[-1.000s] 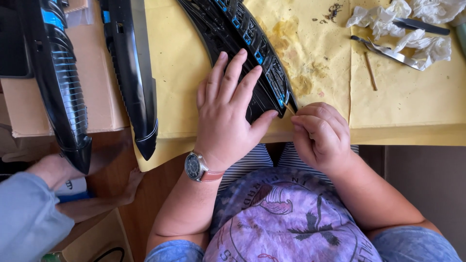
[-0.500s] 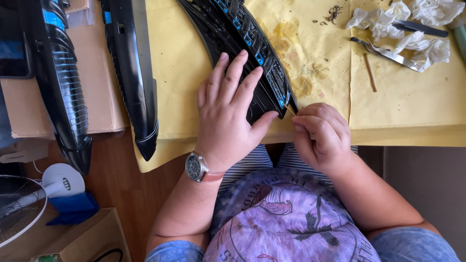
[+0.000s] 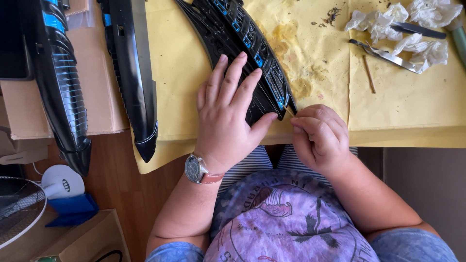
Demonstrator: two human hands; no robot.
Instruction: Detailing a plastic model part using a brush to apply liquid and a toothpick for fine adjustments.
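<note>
My left hand (image 3: pixel 227 114), with a wristwatch on its wrist, lies flat with fingers spread on a long curved black plastic panel (image 3: pixel 242 46) that has blue accents. The panel rests on yellow paper (image 3: pixel 412 104) spread over the table. My right hand (image 3: pixel 318 136) is curled into a loose fist at the panel's near tip, pinching a thin wooden stick against that tip; most of the stick is hidden by my fingers.
Two more long black panels, one (image 3: pixel 131 73) at the paper's left edge and one (image 3: pixel 60 82) on cardboard, lie to the left. Crumpled tissues (image 3: pixel 417 29), metal tweezers (image 3: pixel 388 56) and a thin stick (image 3: pixel 369 73) sit far right. A fan (image 3: pixel 19 208) stands low left.
A person's sleeve and hand at the lower left a second ago is gone, showing the fan and a white device. My hands and the panel have barely moved.
</note>
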